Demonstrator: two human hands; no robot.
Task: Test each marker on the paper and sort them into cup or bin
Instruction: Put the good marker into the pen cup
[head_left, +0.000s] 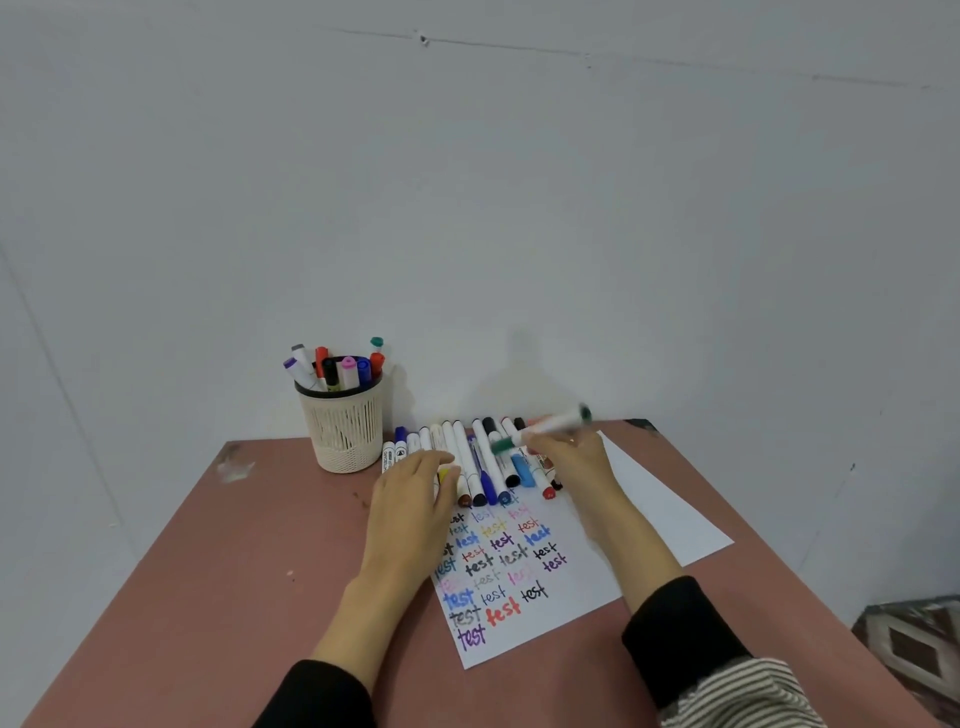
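Head view. Right hand holds a green-capped marker up off the row, fingers curled round the barrel near its green end. The marker is blurred. Its long axis runs from the lower left, where the green end sits above the row, up and to the right past the hand to a dark tip. Whether the cap is on cannot be told through the blur.

Left hand lies flat on the near-left part of the marker row, fingers straight and together, pressing rather than gripping; nothing is held in it.

The row lies on the far end of the paper, directly under and just left of the right grip, barrels pointing roughly away from the person. The paper carries many coloured "test" words toward the person from both hands.

The mesh cup, with several markers already standing in it, sits on the table beyond and left of the left hand, well apart from the right grip. No bin is visible.

Judgement: the held marker is next to be tested. The free paper lies below and toward the person from the right grip, so that hand is the nearer one for writing.
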